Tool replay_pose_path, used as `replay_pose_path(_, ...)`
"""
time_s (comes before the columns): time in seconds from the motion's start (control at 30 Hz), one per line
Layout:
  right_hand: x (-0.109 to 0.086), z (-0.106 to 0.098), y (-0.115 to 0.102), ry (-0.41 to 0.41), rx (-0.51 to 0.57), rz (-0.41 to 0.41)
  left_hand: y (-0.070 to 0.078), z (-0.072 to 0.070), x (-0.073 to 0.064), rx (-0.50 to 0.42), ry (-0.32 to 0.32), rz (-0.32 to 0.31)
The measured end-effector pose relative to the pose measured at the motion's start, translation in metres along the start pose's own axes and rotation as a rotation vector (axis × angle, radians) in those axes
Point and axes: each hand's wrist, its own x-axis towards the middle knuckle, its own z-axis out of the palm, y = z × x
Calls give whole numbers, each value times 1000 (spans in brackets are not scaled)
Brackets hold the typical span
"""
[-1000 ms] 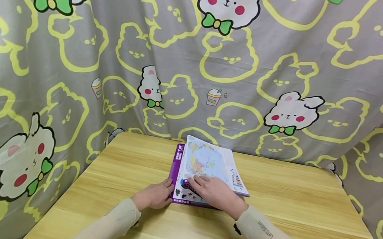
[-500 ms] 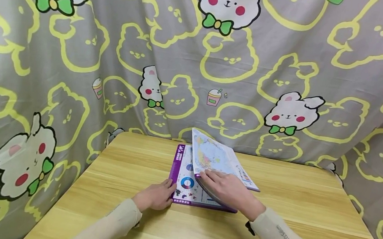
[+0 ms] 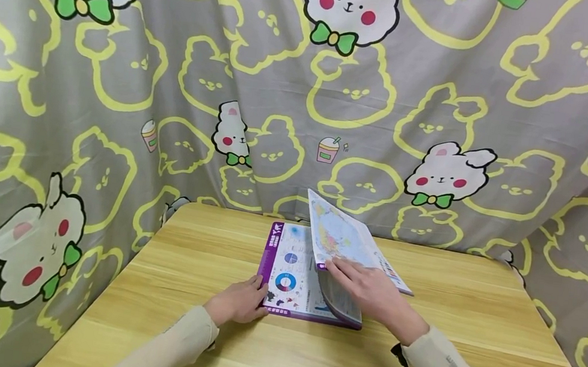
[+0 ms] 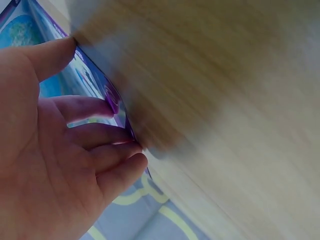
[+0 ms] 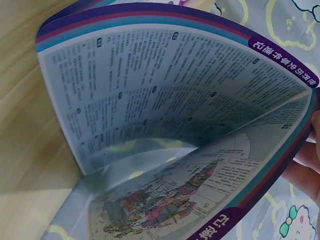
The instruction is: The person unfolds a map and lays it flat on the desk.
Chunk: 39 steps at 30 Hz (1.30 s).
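Observation:
A folded laminated map [image 3: 345,232] with purple borders lies partly unfolded on the table. Its upper panel shows a world map and leans up off the lower panel [image 3: 290,268], which carries charts and text. My right hand [image 3: 364,285] grips the raised part at its near left corner. In the right wrist view the folded map [image 5: 140,90] gapes open between two printed panels, with fingers [image 5: 302,172] at the fold on the right. My left hand [image 3: 239,300] rests at the lower panel's left edge; in the left wrist view its fingertips [image 4: 135,142] touch the purple edge.
The wooden table [image 3: 183,243] stretches around the map on all sides. Behind it and to both sides hangs a grey curtain [image 3: 283,85] with yellow outlines and white rabbit prints.
My right hand has moved right, drawing the raised map panel with it and tilting it up more. More of the charts on the lower panel show. The left hand has stayed at the edge.

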Motion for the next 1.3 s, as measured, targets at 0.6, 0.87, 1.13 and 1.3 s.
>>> replay_pose_path(0.6,-28,-13,21,206,-3,51,-3,7,0,-65,45,-86)
replay_pose_path(0.87,-39,-18,27,212,-2,60,-8,6,-4,-78,3,-108)
replay_pose_path(1.13,-53,-22,35,243,-6,53,-11,7,-7,-90,8,-107)
replay_pose_path(1.3,-62,-25,40,293,-10,55,-17,9,-8,-111,9,-118)
